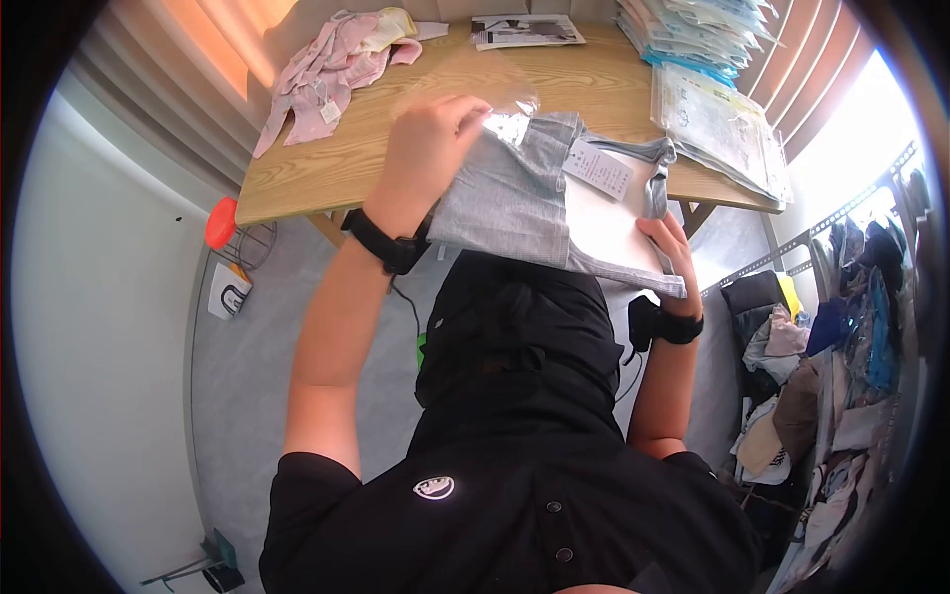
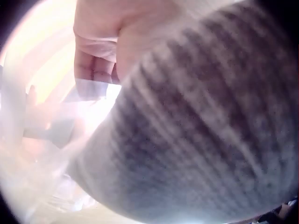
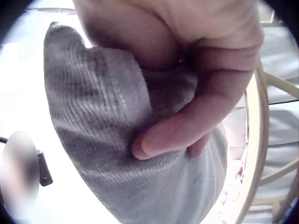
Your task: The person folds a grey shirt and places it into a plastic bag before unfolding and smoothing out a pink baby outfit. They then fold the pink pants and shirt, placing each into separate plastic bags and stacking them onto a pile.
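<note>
A folded grey ribbed garment (image 1: pixel 505 198) hangs between my hands above the near edge of the table, with a white panel (image 1: pixel 609 223) showing in its middle and a paper hang tag (image 1: pixel 599 168) on it. My left hand (image 1: pixel 430 144) pinches a clear plastic bag (image 1: pixel 510 127) at the garment's far left corner. The garment's cloth fills much of the left wrist view and hides part of that hand. At the right end, my right hand (image 1: pixel 671 247) grips the garment, its fingers (image 3: pixel 173 130) curled over the grey cloth.
On the wooden table (image 1: pixel 396 129) lie a pink garment (image 1: pixel 332 69) at the far left and a printed sheet (image 1: pixel 524 32) at the back. Stacked bagged clothes (image 1: pixel 708 109) stand at the right. A red stool (image 1: pixel 222 224) is at left; a clothes-filled shelf (image 1: pixel 851 327) flanks my right.
</note>
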